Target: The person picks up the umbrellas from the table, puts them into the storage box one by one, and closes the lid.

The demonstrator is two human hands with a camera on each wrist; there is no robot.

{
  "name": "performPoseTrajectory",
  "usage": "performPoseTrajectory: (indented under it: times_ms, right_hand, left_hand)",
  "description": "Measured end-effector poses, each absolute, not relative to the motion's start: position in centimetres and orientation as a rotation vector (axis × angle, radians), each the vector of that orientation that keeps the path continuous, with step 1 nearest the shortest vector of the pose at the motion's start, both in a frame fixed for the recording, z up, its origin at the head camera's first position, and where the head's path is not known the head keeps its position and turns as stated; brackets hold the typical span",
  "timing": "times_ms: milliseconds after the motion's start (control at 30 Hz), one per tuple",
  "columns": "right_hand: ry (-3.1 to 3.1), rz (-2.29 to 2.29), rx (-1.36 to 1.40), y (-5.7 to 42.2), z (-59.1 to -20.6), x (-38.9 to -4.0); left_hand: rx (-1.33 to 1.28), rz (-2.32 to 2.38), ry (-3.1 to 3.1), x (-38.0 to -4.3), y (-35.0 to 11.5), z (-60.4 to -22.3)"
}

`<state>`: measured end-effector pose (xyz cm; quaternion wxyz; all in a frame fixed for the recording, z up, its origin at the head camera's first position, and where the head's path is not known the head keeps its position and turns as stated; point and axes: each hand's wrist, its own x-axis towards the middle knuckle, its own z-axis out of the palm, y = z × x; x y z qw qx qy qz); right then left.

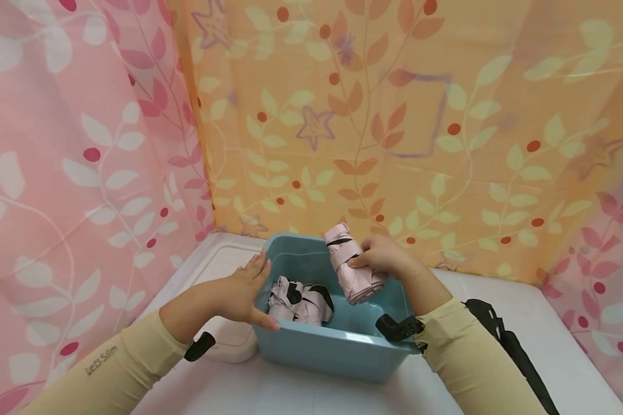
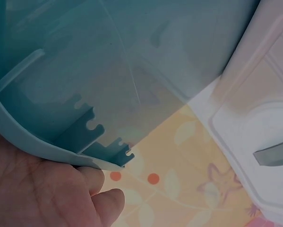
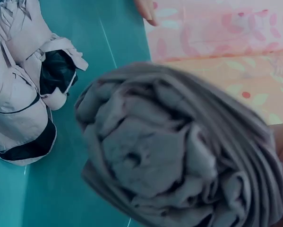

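Note:
My right hand (image 1: 386, 256) holds a rolled bundle of pale pink cloth (image 1: 349, 271) above the blue-grey plastic tub (image 1: 337, 351). In the right wrist view, the end of this rolled bundle (image 3: 146, 156) shows tight folds around a small central hole. Similar pink bundles with black patches (image 1: 301, 302) lie in the left part of the tub, touching each other. My left hand (image 1: 239, 291) rests against the tub's left corner, fingers extended and thumb by the front rim. The left wrist view shows its fingers (image 2: 108, 205) just outside the rim (image 2: 37, 153).
A white plastic piece with a grooved top (image 1: 233, 340) sits left of the tub, partly behind my left arm. Beside my right forearm lies a long black item (image 1: 498, 328) on the white surface. Patterned pink (image 1: 57, 173) and orange curtains (image 1: 363, 115) enclose the left and back.

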<state>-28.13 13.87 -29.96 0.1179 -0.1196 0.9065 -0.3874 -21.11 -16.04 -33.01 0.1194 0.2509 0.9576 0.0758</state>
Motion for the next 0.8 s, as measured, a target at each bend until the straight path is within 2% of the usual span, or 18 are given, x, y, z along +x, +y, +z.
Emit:
performPoseTrajectory:
  times_ms: [367, 800]
  right_hand:
    - [2.706, -0.948, -0.346, 13.5, -30.7, -28.4]
    - [2.639, -0.941, -0.307, 12.8, -31.7, -28.2]
  left_hand:
    - [0.733, 0.203, 2.794, -21.1, -15.9, -32.8]
    - [0.697, 0.194, 2.797, -21.2, -16.0, -33.1]
